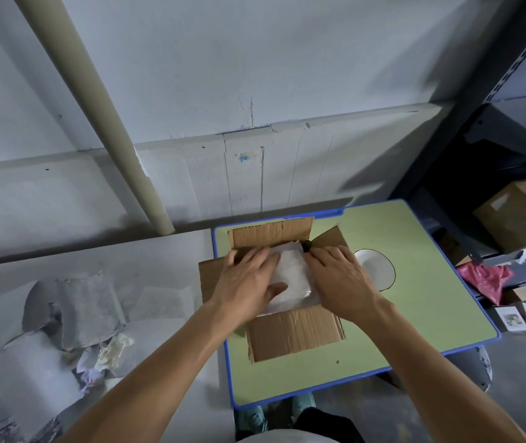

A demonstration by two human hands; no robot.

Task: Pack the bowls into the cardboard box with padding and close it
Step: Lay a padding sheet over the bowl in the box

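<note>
Now, with left grip (248, 276) and right grip (338, 276) spread flat on the padding (292, 266) in the open cardboard box (293, 334), I'd press it evenly into the corners before seating the bowl (378, 266) lying beside it.

In the box (293, 332) lies padding (291, 266); right of it, seemingly, a bowl (378, 270).

The brown cardboard box (293, 330) sits open at centre frame, flaps spread outward. White padding (290, 270) lies flat inside it, perhaps over a bowl, though none shows. A dark-rimmed white bowl (378, 268) stands upright just right of the box.
</note>
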